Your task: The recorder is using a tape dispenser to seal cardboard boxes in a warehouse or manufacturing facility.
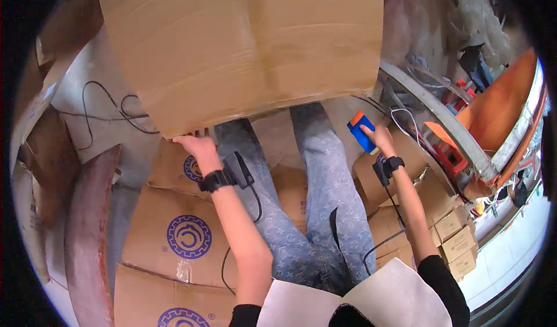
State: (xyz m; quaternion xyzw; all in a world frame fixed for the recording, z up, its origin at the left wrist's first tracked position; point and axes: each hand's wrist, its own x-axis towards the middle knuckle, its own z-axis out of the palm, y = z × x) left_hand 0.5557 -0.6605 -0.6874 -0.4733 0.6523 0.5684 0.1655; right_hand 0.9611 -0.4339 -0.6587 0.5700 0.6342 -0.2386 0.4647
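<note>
Head view puts a large cardboard box across the upper middle of the frame, its long axis running left to right. The left hand sits under the box's lower left corner, fingers curled up against the bottom edge and bearing on it. The right hand is well apart, right of centre, closed around a blue and orange tape dispenser that points up and left toward the box's lower right corner. So the left hand is the nearer one; the right is clear of the box. Below lie flattened printed cartons at lower left, small stacked boxes at lower right, and a black cable at left.
</note>
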